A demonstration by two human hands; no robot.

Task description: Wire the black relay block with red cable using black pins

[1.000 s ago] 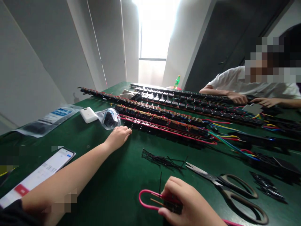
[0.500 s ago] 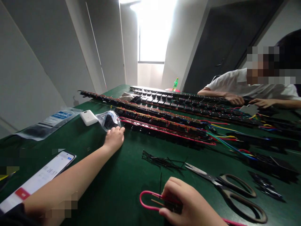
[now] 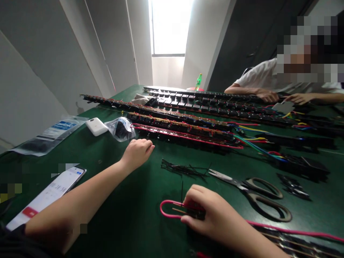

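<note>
My right hand (image 3: 204,211) is closed around the end of a black module strip (image 3: 197,213). A red wire (image 3: 166,204) loops out past that end, and a thin black cable tie (image 3: 182,190) sticks up beside the fingers. The strip runs back under my forearm to the lower right. My left hand (image 3: 137,152) hovers at or just above the table with curled fingers; whatever they hold, if anything, is hidden. Just behind it lies a clear plastic bag (image 3: 122,128) with something black inside. Loose cable ties (image 3: 184,168) are heaped between the hands, beside scissors (image 3: 242,186).
Long wired module strips (image 3: 185,132) lie across the table (image 3: 129,211). At left are a phone (image 3: 51,197), a white device (image 3: 96,126) and a flat clear bag (image 3: 51,138). Another person's hands (image 3: 268,96) rest on the far strips. A green bottle (image 3: 198,81) stands behind.
My left hand has moved right, away from the clear bag with the black contents. My right hand keeps its grip on the strip. The whole view has shifted, showing more of the strip at lower right.
</note>
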